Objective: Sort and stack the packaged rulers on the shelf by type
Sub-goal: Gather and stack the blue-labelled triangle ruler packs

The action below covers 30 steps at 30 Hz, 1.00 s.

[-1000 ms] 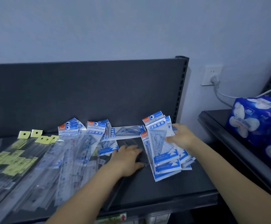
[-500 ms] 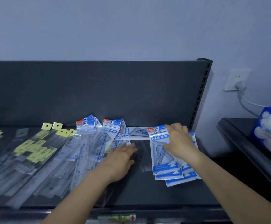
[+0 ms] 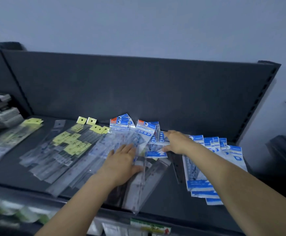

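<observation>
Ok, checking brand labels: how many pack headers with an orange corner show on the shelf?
2. One orange corner at the back beside the yellow tabs, another just right of it, beyond the left hand. Others may be hidden in the piles.

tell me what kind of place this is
Probably a shop's stationery aisle: a dark metal shelf with a slotted upright, many packaged rulers with hang-hole cards, and a label on the shelf's front edge.

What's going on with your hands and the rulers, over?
Left hand flat on long clear ruler packs. Right hand open, touching a small blue pack. Blue stack fanned at right. Nothing in the way.
</observation>
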Available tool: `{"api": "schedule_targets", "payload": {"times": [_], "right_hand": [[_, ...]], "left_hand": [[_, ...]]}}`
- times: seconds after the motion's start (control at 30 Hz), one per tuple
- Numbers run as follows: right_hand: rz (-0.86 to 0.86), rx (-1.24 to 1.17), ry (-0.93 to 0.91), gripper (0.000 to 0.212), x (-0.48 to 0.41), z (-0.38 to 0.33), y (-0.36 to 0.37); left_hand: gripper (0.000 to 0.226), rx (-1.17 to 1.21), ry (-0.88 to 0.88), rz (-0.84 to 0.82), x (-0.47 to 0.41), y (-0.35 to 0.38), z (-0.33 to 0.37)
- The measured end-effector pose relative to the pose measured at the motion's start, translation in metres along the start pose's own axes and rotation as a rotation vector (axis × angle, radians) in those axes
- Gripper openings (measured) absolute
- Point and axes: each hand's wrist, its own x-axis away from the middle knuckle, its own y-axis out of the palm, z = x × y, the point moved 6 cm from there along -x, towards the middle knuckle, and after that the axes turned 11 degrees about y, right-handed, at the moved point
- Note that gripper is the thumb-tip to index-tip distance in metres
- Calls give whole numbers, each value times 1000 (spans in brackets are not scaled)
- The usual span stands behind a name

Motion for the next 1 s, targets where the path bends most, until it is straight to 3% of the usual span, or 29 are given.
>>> {"api": "schedule_targets", "payload": {"times": [0.1, 0.23, 0.37, 0.47, 0.57, 0.77, 0.83, 0.9, 1.0], "right_hand": [[10, 34, 42, 50, -11, 4, 4], [131, 259, -21, 21, -10, 0, 4], [239, 378, -18, 29, -2, -8, 2], [293, 313, 35, 29, 1, -5, -7], [429, 117, 57, 13, 2, 4, -27], [670, -654, 61, 45, 21, 22, -74], [655, -895, 100, 44, 26, 26, -84], [558, -1185, 127, 36, 28, 28, -85], [413, -1400, 144, 27, 46, 17, -84]], "left_hand": [[78, 16, 1, 15, -4, 3, -7], [81, 27, 19, 37, -8, 5, -13], [82, 30, 29, 46, -11, 6, -14], [82, 34, 33, 54, -11, 6, -15], [82, 24, 30, 74, -11, 7, -16], [78, -5, 31, 125, -9, -2, -13], [75, 13, 82, 226, -8, -10, -5], [78, 89, 180, 459, -4, -26, 9], [79, 416, 250, 665, -3, -45, 30]]}}
